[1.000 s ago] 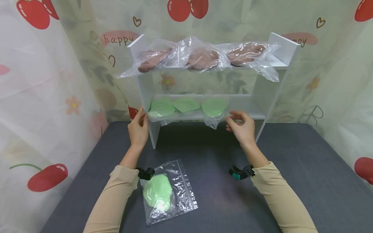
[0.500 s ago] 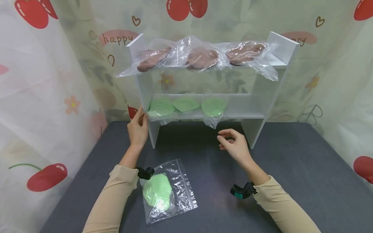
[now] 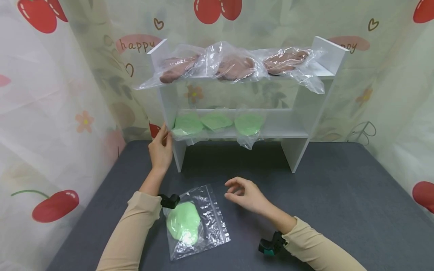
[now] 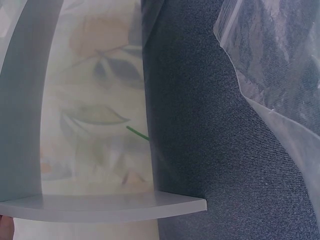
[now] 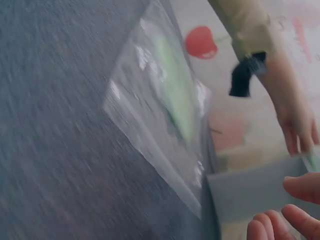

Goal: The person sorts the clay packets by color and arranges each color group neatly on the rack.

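My left hand (image 3: 160,150) holds the front edge of the white shelf's (image 3: 278,132) left side panel, at the height of the middle board. In the right wrist view that hand (image 5: 298,125) reaches down to the panel. My right hand (image 3: 245,194), loosely bent and holding nothing, is over the table just right of a clear zip bag (image 3: 213,226) with a flat, light green piece (image 3: 184,222) inside. Parts of its fingers (image 5: 300,220) show in the right wrist view, apart from the bag.
On the middle board lie bagged green pieces (image 3: 249,124), crowded to the left. The top board carries brown lumps (image 3: 235,67) in clear bags that hang over its front edge. A dark grey table (image 3: 339,195) meets a printed curtain (image 3: 88,158) behind.
My right hand has left the middle board by the rightmost green bag, coming down and left toward the bag on the table. The left hand stays at the side panel.
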`<state>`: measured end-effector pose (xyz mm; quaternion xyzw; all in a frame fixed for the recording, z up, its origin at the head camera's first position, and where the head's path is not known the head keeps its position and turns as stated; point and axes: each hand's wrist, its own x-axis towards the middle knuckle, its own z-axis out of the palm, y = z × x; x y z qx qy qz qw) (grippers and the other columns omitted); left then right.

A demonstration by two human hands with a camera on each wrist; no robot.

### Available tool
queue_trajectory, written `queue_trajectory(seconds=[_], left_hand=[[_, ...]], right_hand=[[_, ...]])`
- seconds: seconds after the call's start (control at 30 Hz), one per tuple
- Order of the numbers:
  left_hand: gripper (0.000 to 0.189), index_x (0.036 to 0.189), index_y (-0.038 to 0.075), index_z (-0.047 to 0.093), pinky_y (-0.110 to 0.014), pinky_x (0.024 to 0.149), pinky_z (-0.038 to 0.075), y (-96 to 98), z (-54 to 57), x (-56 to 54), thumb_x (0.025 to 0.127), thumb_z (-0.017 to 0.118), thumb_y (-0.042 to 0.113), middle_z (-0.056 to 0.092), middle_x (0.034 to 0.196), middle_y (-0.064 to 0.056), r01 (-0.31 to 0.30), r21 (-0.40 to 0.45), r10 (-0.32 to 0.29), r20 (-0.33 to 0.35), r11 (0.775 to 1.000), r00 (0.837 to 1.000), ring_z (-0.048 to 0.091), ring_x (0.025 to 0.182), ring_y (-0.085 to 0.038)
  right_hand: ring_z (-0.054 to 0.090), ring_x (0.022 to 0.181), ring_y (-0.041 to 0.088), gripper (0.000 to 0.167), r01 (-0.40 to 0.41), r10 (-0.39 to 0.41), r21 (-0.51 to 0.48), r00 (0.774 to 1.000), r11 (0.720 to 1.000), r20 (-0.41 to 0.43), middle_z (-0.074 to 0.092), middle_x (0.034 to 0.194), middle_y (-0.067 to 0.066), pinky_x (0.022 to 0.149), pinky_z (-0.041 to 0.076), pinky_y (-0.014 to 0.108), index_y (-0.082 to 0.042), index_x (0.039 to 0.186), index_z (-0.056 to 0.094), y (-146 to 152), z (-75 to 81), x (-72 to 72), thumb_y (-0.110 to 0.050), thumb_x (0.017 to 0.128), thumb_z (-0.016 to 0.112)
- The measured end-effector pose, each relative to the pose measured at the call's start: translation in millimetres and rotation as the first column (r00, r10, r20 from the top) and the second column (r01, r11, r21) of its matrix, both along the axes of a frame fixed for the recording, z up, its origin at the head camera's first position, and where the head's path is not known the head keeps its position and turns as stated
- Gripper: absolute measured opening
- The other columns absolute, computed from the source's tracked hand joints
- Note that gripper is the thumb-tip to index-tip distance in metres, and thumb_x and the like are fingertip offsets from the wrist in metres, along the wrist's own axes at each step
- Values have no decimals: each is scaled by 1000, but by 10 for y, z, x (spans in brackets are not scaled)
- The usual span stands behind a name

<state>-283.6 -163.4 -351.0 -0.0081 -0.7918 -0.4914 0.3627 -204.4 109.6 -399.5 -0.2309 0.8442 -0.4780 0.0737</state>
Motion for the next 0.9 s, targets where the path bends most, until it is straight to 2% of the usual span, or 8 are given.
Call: queue_trajectory(seconds=[0.2, 0.37, 0.67, 0.9], left_hand=[[41, 136, 9, 50, -46, 86, 54, 0, -6, -1, 94, 53, 8, 56, 129, -18, -1, 4, 1, 3, 1000, 1000, 64, 106, -33], [42, 136, 9, 49, -46, 86, 53, -1, -8, -1, 94, 53, 8, 56, 130, -18, 3, 7, -3, 8, 1000, 1000, 64, 107, -33], [42, 136, 11, 50, -46, 86, 54, -1, 1, 9, 94, 54, 8, 58, 128, -18, 6, 8, -6, 8, 1000, 1000, 64, 106, -33], [42, 136, 11, 50, -46, 86, 54, -4, 6, 9, 94, 54, 8, 58, 127, -18, 13, 15, -13, 1, 1000, 1000, 64, 107, -33]], right_hand=[[65, 84, 19, 36, -106, 106, 8, 994, 994, -19, 65, 99, 13, 75, 53, 23, -1, 117, 58, -146, -109, 74, -18, 87, 66], [65, 86, 21, 42, -158, 158, -16, 987, 987, 25, 62, 104, 19, 71, 53, 20, 1, 122, 53, -290, -155, 127, -17, 86, 67], [61, 93, 27, 54, -194, 194, -4, 977, 981, 87, 55, 115, 23, 73, 54, 25, 0, 128, 46, -548, -212, 216, -16, 83, 70], [55, 97, 25, 70, -179, 174, 49, 980, 983, 100, 48, 117, 23, 74, 51, 23, 1, 135, 40, -714, -269, 260, -18, 78, 75]])
